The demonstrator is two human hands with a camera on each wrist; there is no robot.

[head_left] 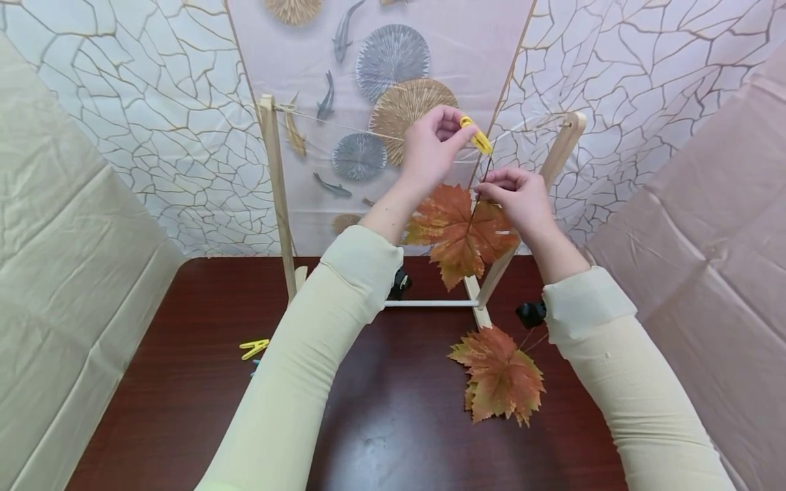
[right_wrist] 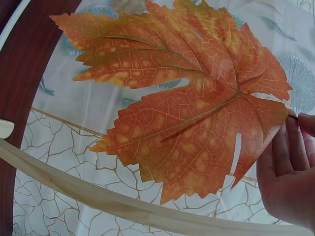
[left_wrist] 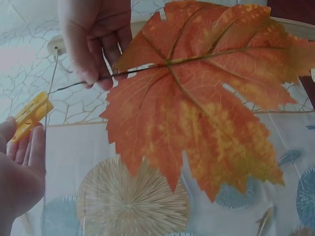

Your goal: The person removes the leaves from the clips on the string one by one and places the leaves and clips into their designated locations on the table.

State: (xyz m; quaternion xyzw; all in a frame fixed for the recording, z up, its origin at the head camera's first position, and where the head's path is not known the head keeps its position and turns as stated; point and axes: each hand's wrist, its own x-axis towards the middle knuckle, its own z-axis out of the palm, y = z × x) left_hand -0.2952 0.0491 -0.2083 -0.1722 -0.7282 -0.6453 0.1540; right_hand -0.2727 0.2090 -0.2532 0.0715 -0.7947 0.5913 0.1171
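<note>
My left hand (head_left: 432, 146) pinches a yellow clothespin (head_left: 476, 136) at the height of the string (head_left: 344, 128). In the left wrist view the clothespin (left_wrist: 33, 114) meets the string and the tip of a dark leaf stem (left_wrist: 74, 86). Lower and to the right, my right hand (head_left: 516, 198) pinches that stem between thumb and fingers. From it hangs an orange-red artificial maple leaf (head_left: 460, 232), which fills much of the right wrist view. Whether the clothespin's jaws grip the stem is too small to tell.
A wooden frame with a left post (head_left: 279, 198) and right post (head_left: 561, 150) carries the string. More autumn leaves (head_left: 500, 378) lie on the dark red table (head_left: 381, 436), front right. Another yellow clothespin (head_left: 254, 348) lies at left, with a bluish piece partly hidden by my sleeve.
</note>
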